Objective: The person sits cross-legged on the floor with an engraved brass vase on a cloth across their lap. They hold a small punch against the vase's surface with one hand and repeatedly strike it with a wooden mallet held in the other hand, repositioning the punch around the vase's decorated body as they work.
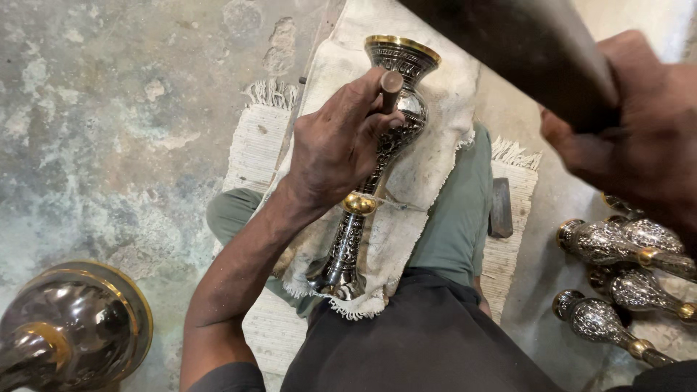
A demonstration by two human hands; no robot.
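A tall engraved metal vase [347,243], black and silver with brass bands, lies along a stained white cloth [435,116] across my lap. My left hand [337,141] rests on the vase's body and grips a short metal punch [391,87] whose tip points at the engraved surface near the neck. My right hand [642,123] is raised at the upper right, close to the camera and blurred. It is closed around the dark wooden handle of a mallet [537,51] that stretches toward the top middle.
Several similar engraved vases [624,243] lie on the floor at the right. A large round metal vessel [69,327] sits at the lower left. A fringed woven mat [258,138] lies under me on the mottled concrete floor [109,109], with a dark block [501,207] on it.
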